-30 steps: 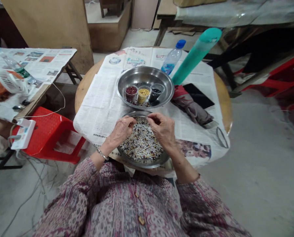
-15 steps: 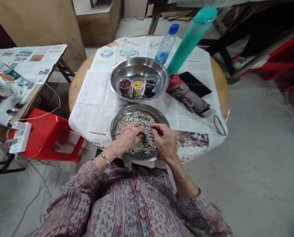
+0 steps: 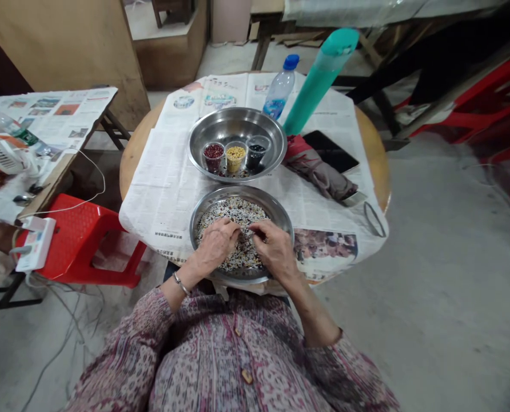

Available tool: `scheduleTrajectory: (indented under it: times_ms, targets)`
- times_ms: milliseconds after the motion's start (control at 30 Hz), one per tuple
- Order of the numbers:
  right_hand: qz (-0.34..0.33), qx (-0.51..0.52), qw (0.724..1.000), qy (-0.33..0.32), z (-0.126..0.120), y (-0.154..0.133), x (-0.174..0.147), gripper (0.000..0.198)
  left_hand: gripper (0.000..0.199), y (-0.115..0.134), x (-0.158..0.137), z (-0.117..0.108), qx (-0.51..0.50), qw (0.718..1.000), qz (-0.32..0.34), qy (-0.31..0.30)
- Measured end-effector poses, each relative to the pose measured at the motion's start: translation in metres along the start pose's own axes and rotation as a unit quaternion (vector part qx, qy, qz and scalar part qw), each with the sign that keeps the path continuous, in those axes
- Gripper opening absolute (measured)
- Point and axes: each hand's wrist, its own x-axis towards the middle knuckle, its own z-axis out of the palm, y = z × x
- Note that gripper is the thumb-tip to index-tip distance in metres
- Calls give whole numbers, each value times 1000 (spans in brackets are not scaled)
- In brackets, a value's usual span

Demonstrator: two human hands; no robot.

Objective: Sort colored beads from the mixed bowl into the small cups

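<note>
A steel bowl (image 3: pixel 279 213) of mixed grains (image 3: pixel 233 210) sits at the worktop's (image 3: pixel 132 154) 6 o'clock edge, round, its mouth facing up. Over it, the left hand (image 3: pixel 218 243) comes from 8 o'clock, fingers pointing between 1 and 2; the right hand (image 3: pixel 276 249) comes from 4, fingers pointing to about 11. Both are curled, well short of touching each other; I cannot tell whether either pinches a grain. At 12 o'clock, a second bowl (image 3: pixel 220 129) holds three cups (image 3: pixel 235 160) lined up from 9 to 3.
</note>
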Motion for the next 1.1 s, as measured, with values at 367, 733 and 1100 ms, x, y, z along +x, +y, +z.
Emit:
scheduleTrajectory:
  times_ms: [367,733,1100]
  targets:
    - [-48,-18,999,10,3,-2,-2,22,11,-14,3,-6,-76,996,30,45]
    - [-49,-1,998,36,1,-2,-2,21,11,-43,85,-53,-90,977,36,192]
    - [-50,30,997,44,-3,-12,7,21,27,-84,148,-69,-19,973,24,230]
